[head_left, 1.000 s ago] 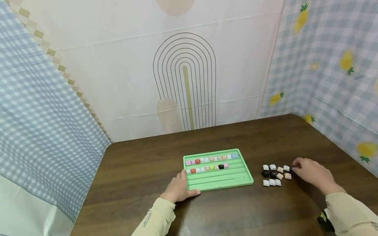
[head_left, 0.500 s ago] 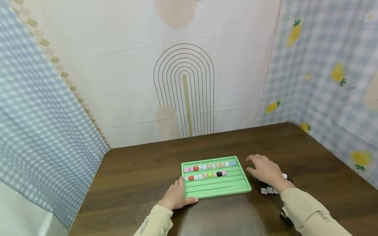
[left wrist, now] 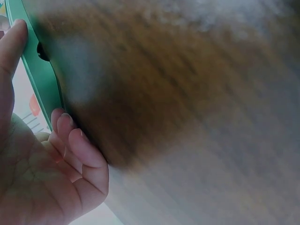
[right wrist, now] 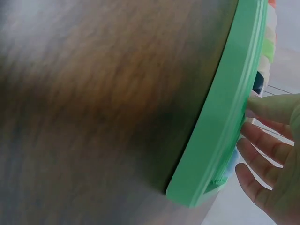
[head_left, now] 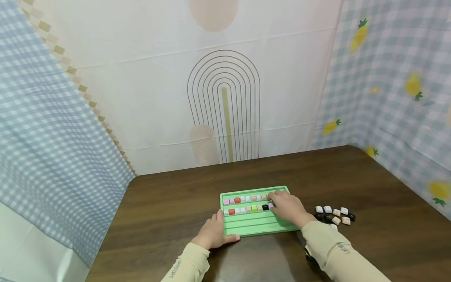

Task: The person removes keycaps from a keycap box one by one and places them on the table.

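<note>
A shallow green tray (head_left: 251,226) with ridged rows lies on the table. Small coloured keycaps (head_left: 237,200) line its back row, and a second row ends near a pink keycap (head_left: 270,206). My left hand (head_left: 210,232) holds the tray's front left corner, thumb along the front edge and fingers at the left side. Over the right end of the rows is my right hand (head_left: 289,208); in the right wrist view its thumb and forefinger (right wrist: 268,107) come together at the second row, seemingly pinching a keycap mostly hidden by the fingers.
Right of the tray lies a loose group of white, peach and black keycaps (head_left: 336,212), partly behind my right sleeve (head_left: 329,243). The brown wooden table (head_left: 169,211) is bordered by hanging cloths at the back and sides.
My right hand has moved left from the loose keycaps, across the tray's right edge, to the second row's end. My left hand has stayed at the tray's corner.
</note>
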`<state>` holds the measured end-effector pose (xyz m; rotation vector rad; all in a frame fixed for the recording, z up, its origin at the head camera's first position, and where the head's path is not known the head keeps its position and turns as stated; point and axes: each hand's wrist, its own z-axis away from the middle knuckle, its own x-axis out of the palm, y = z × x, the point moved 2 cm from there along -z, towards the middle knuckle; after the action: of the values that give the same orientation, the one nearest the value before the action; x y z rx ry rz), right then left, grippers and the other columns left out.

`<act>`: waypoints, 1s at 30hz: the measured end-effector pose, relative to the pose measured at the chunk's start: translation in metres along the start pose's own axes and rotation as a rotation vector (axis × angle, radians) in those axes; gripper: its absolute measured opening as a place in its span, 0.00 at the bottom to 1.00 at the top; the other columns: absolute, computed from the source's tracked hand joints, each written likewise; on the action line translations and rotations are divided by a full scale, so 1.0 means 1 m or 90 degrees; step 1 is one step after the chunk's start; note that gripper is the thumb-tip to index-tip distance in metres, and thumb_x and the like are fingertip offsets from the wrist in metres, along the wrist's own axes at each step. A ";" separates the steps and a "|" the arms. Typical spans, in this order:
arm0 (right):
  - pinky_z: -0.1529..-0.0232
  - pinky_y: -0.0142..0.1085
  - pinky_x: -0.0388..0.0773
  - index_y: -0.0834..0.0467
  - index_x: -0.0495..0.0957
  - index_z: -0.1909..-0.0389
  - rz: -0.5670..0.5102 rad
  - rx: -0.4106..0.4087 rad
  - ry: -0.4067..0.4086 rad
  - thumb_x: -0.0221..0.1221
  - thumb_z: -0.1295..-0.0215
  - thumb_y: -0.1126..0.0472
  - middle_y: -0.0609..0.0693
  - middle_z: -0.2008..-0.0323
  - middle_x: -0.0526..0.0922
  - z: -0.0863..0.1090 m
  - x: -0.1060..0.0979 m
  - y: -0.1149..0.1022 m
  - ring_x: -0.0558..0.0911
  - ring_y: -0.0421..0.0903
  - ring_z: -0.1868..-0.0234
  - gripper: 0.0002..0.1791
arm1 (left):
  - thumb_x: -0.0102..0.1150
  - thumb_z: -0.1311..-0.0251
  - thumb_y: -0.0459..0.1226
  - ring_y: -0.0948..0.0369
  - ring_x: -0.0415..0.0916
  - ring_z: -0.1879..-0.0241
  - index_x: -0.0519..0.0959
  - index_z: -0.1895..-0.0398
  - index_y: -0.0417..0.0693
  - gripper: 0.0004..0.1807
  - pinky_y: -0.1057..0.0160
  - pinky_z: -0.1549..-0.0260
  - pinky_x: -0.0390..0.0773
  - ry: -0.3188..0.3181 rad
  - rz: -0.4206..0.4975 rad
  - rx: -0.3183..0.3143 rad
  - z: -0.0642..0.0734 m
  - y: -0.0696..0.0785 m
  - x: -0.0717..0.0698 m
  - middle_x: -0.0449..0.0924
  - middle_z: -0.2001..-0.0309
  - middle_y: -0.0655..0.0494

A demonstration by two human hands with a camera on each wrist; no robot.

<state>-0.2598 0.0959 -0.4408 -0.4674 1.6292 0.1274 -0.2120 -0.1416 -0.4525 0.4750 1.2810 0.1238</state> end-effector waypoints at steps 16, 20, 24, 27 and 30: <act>0.72 0.37 0.72 0.53 0.78 0.69 0.004 -0.014 0.037 0.61 0.44 0.65 0.46 0.71 0.77 0.002 -0.002 -0.005 0.75 0.45 0.68 0.03 | 0.62 0.53 0.60 0.42 0.70 0.54 0.52 0.37 0.29 0.54 0.48 0.57 0.73 0.008 -0.017 0.004 -0.001 0.004 0.000 0.67 0.48 0.33; 0.71 0.37 0.73 0.53 0.78 0.68 0.001 -0.013 0.036 0.61 0.43 0.64 0.46 0.70 0.78 0.002 0.000 -0.004 0.75 0.45 0.67 0.03 | 0.62 0.53 0.60 0.41 0.70 0.54 0.52 0.37 0.29 0.54 0.48 0.56 0.73 0.006 -0.017 0.003 -0.001 0.002 0.001 0.66 0.48 0.33; 0.70 0.37 0.74 0.53 0.79 0.65 -0.014 -0.008 0.030 0.60 0.41 0.63 0.46 0.67 0.80 0.002 -0.002 -0.002 0.77 0.44 0.65 0.04 | 0.62 0.53 0.60 0.42 0.70 0.54 0.52 0.37 0.29 0.54 0.48 0.56 0.72 0.005 -0.015 0.003 -0.001 0.001 0.002 0.66 0.47 0.33; 0.70 0.37 0.75 0.53 0.80 0.63 -0.031 -0.002 0.040 0.60 0.41 0.62 0.47 0.63 0.80 0.003 -0.007 0.002 0.79 0.44 0.62 0.05 | 0.62 0.53 0.60 0.42 0.71 0.54 0.52 0.37 0.29 0.54 0.48 0.56 0.72 0.007 -0.014 0.007 -0.001 0.001 0.002 0.66 0.48 0.33; 0.71 0.38 0.74 0.53 0.80 0.61 -0.039 0.000 0.057 0.61 0.41 0.61 0.48 0.62 0.80 0.006 -0.016 0.011 0.78 0.46 0.62 0.07 | 0.63 0.53 0.59 0.43 0.71 0.55 0.52 0.38 0.29 0.53 0.48 0.57 0.72 0.009 -0.010 0.011 -0.001 0.001 0.001 0.67 0.49 0.34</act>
<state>-0.2581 0.1114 -0.4284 -0.5284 1.7001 0.0622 -0.2129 -0.1399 -0.4528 0.4796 1.3005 0.1025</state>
